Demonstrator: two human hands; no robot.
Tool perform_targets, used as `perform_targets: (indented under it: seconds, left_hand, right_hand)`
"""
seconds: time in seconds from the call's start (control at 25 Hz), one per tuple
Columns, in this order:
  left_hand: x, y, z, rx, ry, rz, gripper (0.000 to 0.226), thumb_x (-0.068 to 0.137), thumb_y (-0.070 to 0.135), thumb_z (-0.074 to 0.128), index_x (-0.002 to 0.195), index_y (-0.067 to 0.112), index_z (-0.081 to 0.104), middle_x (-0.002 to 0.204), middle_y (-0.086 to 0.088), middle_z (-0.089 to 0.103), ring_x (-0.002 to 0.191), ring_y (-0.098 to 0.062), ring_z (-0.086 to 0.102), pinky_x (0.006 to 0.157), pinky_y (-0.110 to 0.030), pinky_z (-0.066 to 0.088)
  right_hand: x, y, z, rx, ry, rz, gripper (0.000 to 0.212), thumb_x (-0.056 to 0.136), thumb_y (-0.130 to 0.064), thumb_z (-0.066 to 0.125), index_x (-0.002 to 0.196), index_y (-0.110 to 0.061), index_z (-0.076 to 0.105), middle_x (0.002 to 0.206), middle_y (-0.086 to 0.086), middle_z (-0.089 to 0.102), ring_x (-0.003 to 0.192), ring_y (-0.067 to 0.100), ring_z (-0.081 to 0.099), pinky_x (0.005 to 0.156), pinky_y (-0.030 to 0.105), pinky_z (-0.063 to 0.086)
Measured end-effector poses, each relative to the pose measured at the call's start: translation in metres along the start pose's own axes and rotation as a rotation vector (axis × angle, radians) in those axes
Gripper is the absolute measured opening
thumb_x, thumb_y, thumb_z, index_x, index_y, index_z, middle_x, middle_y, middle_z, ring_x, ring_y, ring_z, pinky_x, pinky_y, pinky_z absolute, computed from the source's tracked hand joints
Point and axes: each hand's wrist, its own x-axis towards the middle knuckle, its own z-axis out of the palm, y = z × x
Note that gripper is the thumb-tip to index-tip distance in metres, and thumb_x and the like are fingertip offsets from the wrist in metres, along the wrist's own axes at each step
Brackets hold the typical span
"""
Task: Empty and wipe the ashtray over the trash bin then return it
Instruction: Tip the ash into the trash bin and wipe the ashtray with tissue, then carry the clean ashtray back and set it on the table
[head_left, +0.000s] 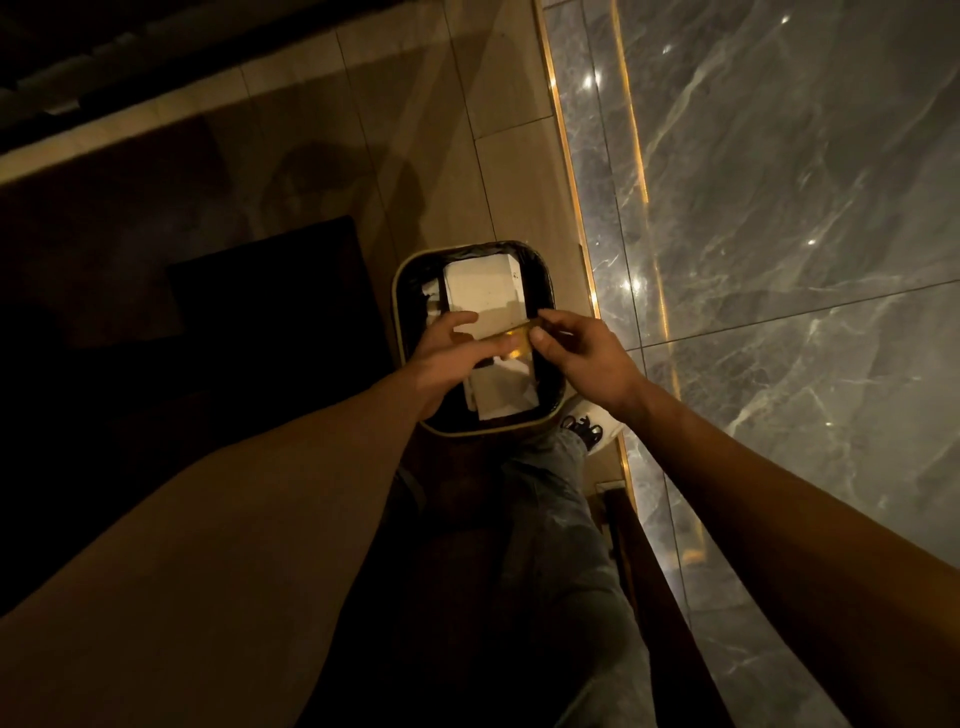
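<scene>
A clear amber glass ashtray (511, 340) hangs over the open trash bin (402, 301). My left hand (449, 348) grips its left side, fingers curled over the rim. My right hand (576, 353) pinches its right edge between thumb and fingers. The bin is dark with a pale rounded rim and a black liner. Inside lie a white box (480, 291) and crumpled white paper (501, 397). The dim light hides whether the ashtray holds anything.
The bin stands on tan floor tiles (498, 182) beside a glossy grey marble surface (779, 208) with a gold edge strip. A dark mat (270, 291) lies to the left. My jeans leg (550, 519) and white shoe (592, 423) are just below the bin.
</scene>
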Motion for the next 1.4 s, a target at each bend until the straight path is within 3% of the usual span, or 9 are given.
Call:
perform_targets:
  seconds: [0.28,0.4,0.48,0.6,0.8,0.96,1.08,1.24,1.4]
  left_hand:
    - [-0.004,0.006,0.006,-0.181,0.109,0.011,0.072,0.049,0.074,0.075,0.102,0.026,0.068,0.118,-0.003,0.068,0.11,-0.021,0.064,0.102,-0.043,0.048]
    - [-0.019,0.02,0.009,-0.179,0.148,0.029,0.029,0.078,0.057,0.062,0.089,0.03,0.068,0.111,0.001,0.068,0.113,-0.02,0.061,0.106,-0.042,0.043]
    - [-0.039,0.034,0.012,-0.174,0.171,0.059,0.017,0.094,0.038,0.052,0.097,0.031,0.068,0.111,0.004,0.064,0.116,-0.018,0.056,0.107,-0.036,0.04]
    - [-0.061,0.043,0.013,-0.099,0.15,0.181,0.034,0.099,0.027,0.046,0.132,0.031,0.056,0.136,0.003,0.051,0.126,-0.013,0.046,0.104,-0.028,0.033]
    - [-0.092,0.047,0.01,0.362,0.091,0.407,0.083,0.068,0.037,0.079,0.141,0.037,0.04,0.143,0.001,0.045,0.133,-0.021,0.043,0.112,-0.042,0.037]
    - [-0.123,0.058,0.009,0.527,-0.004,0.466,0.121,0.057,0.017,0.092,0.153,0.026,0.019,0.153,-0.003,0.026,0.141,-0.024,0.031,0.11,-0.033,0.031]
    - [-0.141,0.061,0.005,0.612,0.01,0.536,0.124,0.054,0.019,0.093,0.153,0.025,0.019,0.152,-0.006,0.028,0.141,-0.026,0.031,0.113,-0.043,0.034]
    - [-0.175,0.071,0.001,0.549,0.054,0.657,0.113,0.053,0.02,0.094,0.147,0.021,0.031,0.143,-0.007,0.036,0.134,-0.024,0.037,0.106,-0.028,0.032]
    - [-0.219,0.099,-0.01,0.433,0.094,0.779,0.107,0.052,0.021,0.093,0.143,0.015,0.037,0.139,-0.004,0.038,0.123,-0.011,0.038,0.1,-0.018,0.031]
  right_hand:
    - [-0.009,-0.016,-0.003,0.025,0.107,0.053,0.034,0.095,-0.036,0.056,0.117,-0.011,0.064,0.117,0.006,0.065,0.11,0.015,0.058,0.082,0.02,0.045]
    - [-0.016,-0.025,-0.004,0.074,0.186,0.103,0.035,0.091,-0.045,0.059,0.112,-0.016,0.062,0.112,0.007,0.066,0.108,0.021,0.061,0.094,0.039,0.051]
    - [-0.021,-0.034,-0.006,0.119,0.211,0.131,0.036,0.087,-0.052,0.059,0.108,-0.023,0.061,0.11,0.009,0.067,0.104,0.025,0.065,0.095,0.046,0.053]
    - [-0.032,-0.05,-0.011,0.143,0.204,0.149,0.027,0.092,-0.045,0.055,0.108,-0.025,0.059,0.111,0.011,0.064,0.103,0.031,0.065,0.086,0.045,0.058]
    - [-0.056,-0.074,-0.023,0.097,0.221,0.123,0.023,0.098,-0.037,0.05,0.115,-0.021,0.055,0.115,0.015,0.059,0.097,0.035,0.065,0.053,0.024,0.055]
    - [-0.084,-0.091,-0.034,0.065,0.251,0.088,0.021,0.099,-0.036,0.048,0.111,-0.022,0.058,0.09,0.011,0.066,0.074,0.03,0.071,0.06,0.035,0.056]
    - [-0.103,-0.108,-0.037,0.057,0.244,0.119,0.024,0.099,-0.038,0.048,0.113,-0.022,0.061,0.083,0.011,0.066,0.065,0.023,0.069,0.056,0.028,0.055]
    - [-0.129,-0.137,-0.04,0.039,0.258,0.064,0.02,0.099,-0.032,0.05,0.11,-0.022,0.064,0.097,0.012,0.065,0.058,0.018,0.07,0.053,0.024,0.056]
    - [-0.161,-0.173,-0.047,0.03,0.22,-0.151,0.029,0.096,-0.025,0.059,0.124,-0.021,0.061,0.114,0.002,0.065,0.087,0.016,0.069,0.069,0.026,0.059]
